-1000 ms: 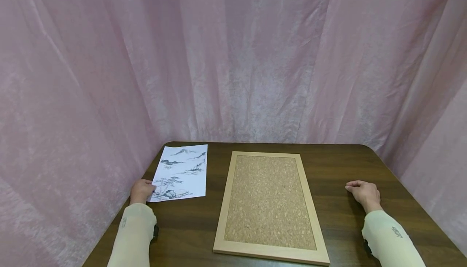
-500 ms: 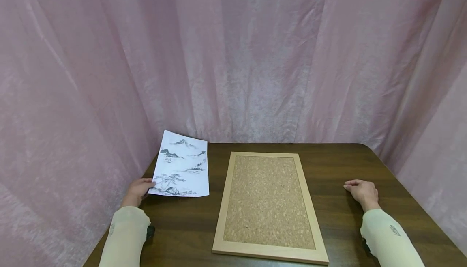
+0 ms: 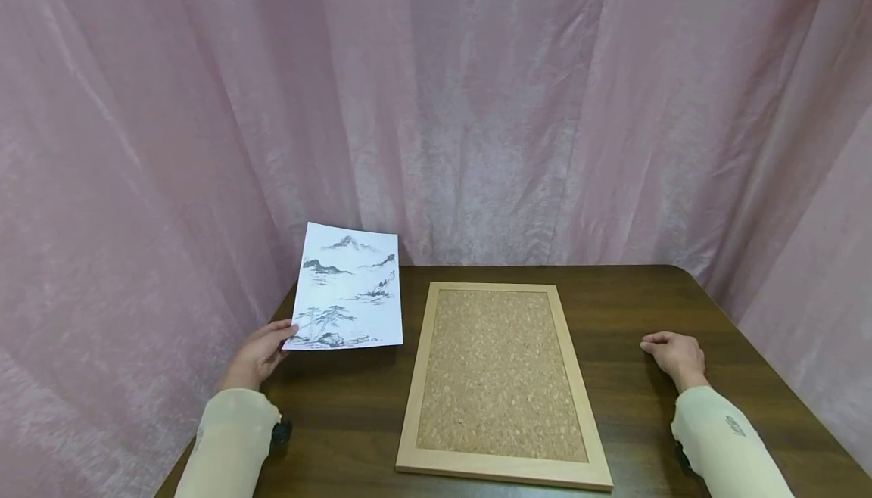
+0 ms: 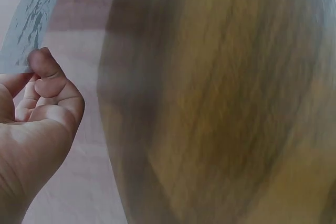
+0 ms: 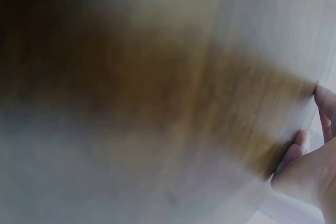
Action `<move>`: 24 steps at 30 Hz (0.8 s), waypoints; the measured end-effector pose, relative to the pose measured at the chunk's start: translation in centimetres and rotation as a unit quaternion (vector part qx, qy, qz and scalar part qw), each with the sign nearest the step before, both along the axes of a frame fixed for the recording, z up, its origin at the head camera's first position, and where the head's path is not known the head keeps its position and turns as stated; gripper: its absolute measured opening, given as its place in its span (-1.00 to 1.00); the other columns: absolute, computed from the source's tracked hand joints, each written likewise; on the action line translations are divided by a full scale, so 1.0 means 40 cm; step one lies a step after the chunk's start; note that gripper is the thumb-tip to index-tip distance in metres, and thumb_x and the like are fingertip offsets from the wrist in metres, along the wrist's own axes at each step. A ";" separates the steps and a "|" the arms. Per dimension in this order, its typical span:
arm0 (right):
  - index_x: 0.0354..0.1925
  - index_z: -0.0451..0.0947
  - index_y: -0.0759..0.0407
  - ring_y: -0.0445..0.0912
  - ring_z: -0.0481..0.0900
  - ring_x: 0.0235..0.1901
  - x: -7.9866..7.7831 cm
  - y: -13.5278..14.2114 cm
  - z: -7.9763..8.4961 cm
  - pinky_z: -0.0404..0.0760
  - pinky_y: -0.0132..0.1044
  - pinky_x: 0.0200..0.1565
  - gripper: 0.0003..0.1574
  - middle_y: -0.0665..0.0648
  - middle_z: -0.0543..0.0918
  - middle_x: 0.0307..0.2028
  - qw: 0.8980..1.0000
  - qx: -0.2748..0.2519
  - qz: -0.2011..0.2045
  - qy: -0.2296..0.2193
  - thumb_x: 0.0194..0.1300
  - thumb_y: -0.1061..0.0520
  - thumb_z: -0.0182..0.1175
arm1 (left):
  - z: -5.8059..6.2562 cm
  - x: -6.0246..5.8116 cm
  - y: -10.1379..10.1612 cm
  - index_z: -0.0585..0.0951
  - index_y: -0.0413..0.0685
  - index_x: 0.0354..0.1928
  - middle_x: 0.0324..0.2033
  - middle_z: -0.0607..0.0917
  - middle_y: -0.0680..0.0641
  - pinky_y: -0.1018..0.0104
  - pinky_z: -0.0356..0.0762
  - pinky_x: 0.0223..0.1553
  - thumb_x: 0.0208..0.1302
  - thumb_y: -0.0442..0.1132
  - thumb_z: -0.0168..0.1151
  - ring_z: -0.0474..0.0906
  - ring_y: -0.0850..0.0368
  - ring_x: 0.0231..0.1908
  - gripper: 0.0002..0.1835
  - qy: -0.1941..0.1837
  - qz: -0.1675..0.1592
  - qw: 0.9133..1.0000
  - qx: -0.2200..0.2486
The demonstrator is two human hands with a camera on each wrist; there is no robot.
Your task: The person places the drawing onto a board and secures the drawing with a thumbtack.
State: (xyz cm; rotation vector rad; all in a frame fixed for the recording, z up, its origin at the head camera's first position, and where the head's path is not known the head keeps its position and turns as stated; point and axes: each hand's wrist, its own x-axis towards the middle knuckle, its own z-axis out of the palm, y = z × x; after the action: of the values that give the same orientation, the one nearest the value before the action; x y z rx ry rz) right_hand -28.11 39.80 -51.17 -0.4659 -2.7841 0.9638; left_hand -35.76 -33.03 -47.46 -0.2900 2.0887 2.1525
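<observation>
A white sheet of paper (image 3: 349, 286) with an ink landscape of mountains and pine trees is raised at the table's left side, tilted toward me. My left hand (image 3: 262, 350) pinches its lower left corner between thumb and fingers. In the left wrist view, the same hand (image 4: 44, 114) grips the paper's corner (image 4: 29, 30), with most of the sheet out of frame. On the right part of the table rests my right hand (image 3: 677, 358), fingers loosely bent and holding nothing. The right wrist view shows this hand (image 5: 310, 161) at the edge, touching the tabletop.
A cork board (image 3: 500, 377) in a pale wooden frame (image 3: 504, 469) lies flat on the brown wooden table (image 3: 613, 309), between both hands. Pink curtains (image 3: 477, 104) hang behind the table and along its sides.
My left hand has lifted the sheet from the table, tilting its far edge upward and moving it slightly right. My right hand and the cork board have stayed in place.
</observation>
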 end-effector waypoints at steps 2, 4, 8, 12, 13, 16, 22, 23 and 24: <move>-0.09 0.68 0.34 0.45 0.38 0.05 0.000 0.001 0.001 0.24 0.26 0.09 -0.66 0.50 0.54 0.08 1.000 0.001 0.000 -0.001 0.39 0.08 0.19 | 0.009 -0.004 0.019 0.52 -0.04 -0.12 -0.39 0.64 0.17 0.40 0.48 -0.21 0.45 -0.33 0.17 0.57 0.33 -0.35 -0.94 0.012 -0.008 0.999 0.029; -0.09 0.68 0.34 0.46 0.38 0.05 0.000 0.001 0.001 0.24 0.25 0.10 -0.66 0.50 0.55 0.08 1.000 0.001 0.000 -0.001 0.39 0.08 0.19 | 0.017 -0.007 0.037 0.54 -0.02 -0.18 -0.39 0.65 0.16 0.42 0.51 -0.23 0.44 -0.35 0.17 0.59 0.32 -0.35 -0.94 0.023 -0.013 0.999 0.047; -0.09 0.67 0.35 0.45 0.39 0.05 0.001 0.001 0.002 0.24 0.25 0.10 -0.66 0.50 0.56 0.06 1.000 0.005 0.006 0.002 0.39 0.08 0.20 | 0.030 -0.006 0.074 0.55 -0.01 -0.21 -0.40 0.66 0.14 0.42 0.55 -0.28 0.44 -0.37 0.16 0.61 0.31 -0.37 -0.91 0.041 -0.019 0.997 0.056; -0.08 0.67 0.35 0.45 0.39 0.06 -0.032 -0.026 -0.007 0.24 0.25 0.10 -0.65 0.50 0.57 0.05 1.000 0.009 0.021 -0.001 0.39 0.08 0.20 | 0.032 -0.002 0.079 0.55 -0.03 -0.21 -0.38 0.66 0.12 0.42 0.56 -0.30 0.45 -0.38 0.15 0.61 0.29 -0.37 -0.92 0.046 -0.020 0.997 0.062; -0.08 0.67 0.35 0.45 0.39 0.06 -0.042 -0.036 -0.011 0.23 0.25 0.10 -0.66 0.50 0.56 0.06 1.000 0.008 0.025 -0.002 0.39 0.09 0.20 | 0.031 -0.002 0.079 0.55 -0.04 -0.21 -0.38 0.66 0.11 0.41 0.57 -0.30 0.44 -0.38 0.15 0.61 0.29 -0.37 -0.92 0.047 -0.016 0.997 0.066; -0.08 0.67 0.35 0.46 0.38 0.06 -0.078 -0.064 -0.018 0.23 0.26 0.10 -0.65 0.51 0.55 0.07 0.999 0.009 0.037 -0.004 0.39 0.08 0.20 | 0.030 -0.001 0.077 0.57 -0.03 -0.24 -0.38 0.66 0.10 0.41 0.57 -0.29 0.44 -0.39 0.15 0.61 0.28 -0.36 -0.90 0.048 -0.014 0.995 0.082; -0.07 0.66 0.36 0.45 0.38 0.05 -0.151 -0.122 -0.036 0.23 0.27 0.10 -0.65 0.50 0.55 0.07 0.998 -0.003 0.056 -0.017 0.41 0.08 0.18 | 0.025 0.002 0.087 0.56 -0.05 -0.24 -0.37 0.67 0.08 0.41 0.58 -0.29 0.44 -0.41 0.13 0.62 0.27 -0.35 -0.90 0.048 -0.007 0.993 0.103; -0.07 0.66 0.36 0.45 0.37 0.06 -0.164 -0.132 -0.039 0.22 0.27 0.11 -0.64 0.50 0.54 0.07 0.998 -0.008 0.058 -0.021 0.42 0.07 0.18 | 0.023 0.002 0.089 0.55 -0.06 -0.23 -0.37 0.67 0.08 0.41 0.58 -0.29 0.45 -0.41 0.13 0.62 0.26 -0.34 -0.90 0.047 -0.004 0.993 0.105; -0.07 0.66 0.36 0.45 0.36 0.05 -0.176 -0.141 -0.042 0.21 0.27 0.11 -0.64 0.50 0.54 0.07 0.998 -0.013 0.059 -0.024 0.42 0.07 0.19 | 0.020 0.002 0.092 0.55 -0.07 -0.23 -0.36 0.67 0.08 0.41 0.58 -0.29 0.45 -0.41 0.13 0.62 0.26 -0.34 -0.91 0.045 -0.001 0.993 0.108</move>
State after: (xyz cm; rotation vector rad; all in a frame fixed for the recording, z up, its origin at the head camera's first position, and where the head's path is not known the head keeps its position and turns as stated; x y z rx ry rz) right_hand -35.16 34.15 -52.84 -0.3345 -2.8743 1.0270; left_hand -35.67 -29.35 -46.65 -0.1699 1.8738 2.4071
